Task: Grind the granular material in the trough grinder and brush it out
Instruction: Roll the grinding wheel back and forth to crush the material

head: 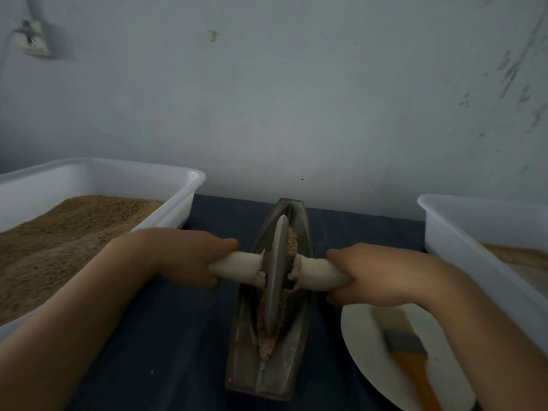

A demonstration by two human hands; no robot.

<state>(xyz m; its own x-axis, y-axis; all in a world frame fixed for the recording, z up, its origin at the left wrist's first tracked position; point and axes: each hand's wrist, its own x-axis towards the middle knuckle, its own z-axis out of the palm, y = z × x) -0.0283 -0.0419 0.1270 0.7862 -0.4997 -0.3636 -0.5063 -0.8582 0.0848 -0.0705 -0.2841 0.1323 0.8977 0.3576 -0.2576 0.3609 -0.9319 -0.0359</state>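
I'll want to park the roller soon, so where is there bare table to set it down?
Bare dark table lies between the left tub of grain and the trough grinder, under the left hand. A narrower strip runs between the grinder and the right tub, toward the wall. Near right is crowded: the plate holds the brush.

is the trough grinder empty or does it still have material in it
Not empty. Tan granular material lies in the trough grinder on both sides of the grinding wheel, beyond it and nearer the camera.
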